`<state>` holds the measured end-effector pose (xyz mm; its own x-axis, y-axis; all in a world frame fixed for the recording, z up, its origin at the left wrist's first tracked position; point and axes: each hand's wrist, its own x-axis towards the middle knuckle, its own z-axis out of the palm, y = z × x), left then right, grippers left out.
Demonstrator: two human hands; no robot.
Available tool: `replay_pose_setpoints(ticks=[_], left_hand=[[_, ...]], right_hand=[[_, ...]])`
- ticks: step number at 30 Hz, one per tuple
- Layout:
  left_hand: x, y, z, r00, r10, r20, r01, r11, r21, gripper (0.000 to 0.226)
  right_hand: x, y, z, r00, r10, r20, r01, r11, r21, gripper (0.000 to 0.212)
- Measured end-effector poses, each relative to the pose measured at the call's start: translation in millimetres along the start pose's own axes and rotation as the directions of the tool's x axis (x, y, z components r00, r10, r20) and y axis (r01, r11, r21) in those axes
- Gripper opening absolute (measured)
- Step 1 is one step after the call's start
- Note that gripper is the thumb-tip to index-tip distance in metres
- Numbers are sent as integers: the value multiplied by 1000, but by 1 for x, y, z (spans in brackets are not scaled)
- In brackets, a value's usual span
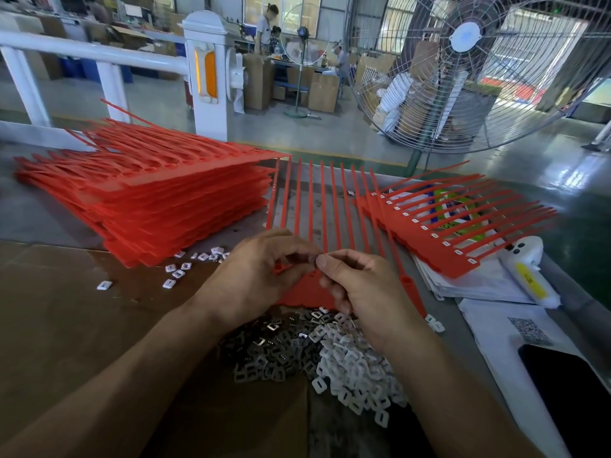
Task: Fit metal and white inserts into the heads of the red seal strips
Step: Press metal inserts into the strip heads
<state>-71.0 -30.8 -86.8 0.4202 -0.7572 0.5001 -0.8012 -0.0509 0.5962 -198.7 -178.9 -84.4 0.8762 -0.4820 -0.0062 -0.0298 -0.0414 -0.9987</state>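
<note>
Just beyond insert heap (pixel 317 355) on worktop (pixel 59 325): left hand (pixel 251 276) grips head of red seal strip comb (pixel 310 289), right hand (pixel 357 285) fingers pinch small insert (pixel 312 259) over it. Right of heap, fitted comb (pixel 439 236) shows white inserts. Left of heap, tall unfitted stack (pixel 158 200) waits; most work likely remains.
</note>
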Motion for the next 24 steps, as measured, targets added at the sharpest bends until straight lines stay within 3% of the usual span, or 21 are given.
replay_pose_setpoints(ticks=[4, 10, 13, 18, 24], left_hand=[[-1, 2, 2, 996, -34, -77, 33, 999, -11, 21], [2, 4, -6, 996, -21, -83, 23, 1000, 22, 9], [4, -6, -19, 987, -102, -125, 112, 991, 70, 8], [1, -34, -37, 940, -321, -112, 336, 926, 170, 12], [1, -38, -31, 922, -386, -29, 383, 898, 216, 9]], right_hand=[[1, -1, 1, 1000, -10, 11, 10, 1000, 8, 16], [3, 3, -1, 999, 17, 43, -19, 999, 31, 14], [7, 4, -8, 997, 64, -44, -64, 998, 5, 11], [13, 9, -18, 983, 58, -177, -78, 991, -108, 26], [12, 6, -13, 984, 23, -177, -45, 991, -123, 29]])
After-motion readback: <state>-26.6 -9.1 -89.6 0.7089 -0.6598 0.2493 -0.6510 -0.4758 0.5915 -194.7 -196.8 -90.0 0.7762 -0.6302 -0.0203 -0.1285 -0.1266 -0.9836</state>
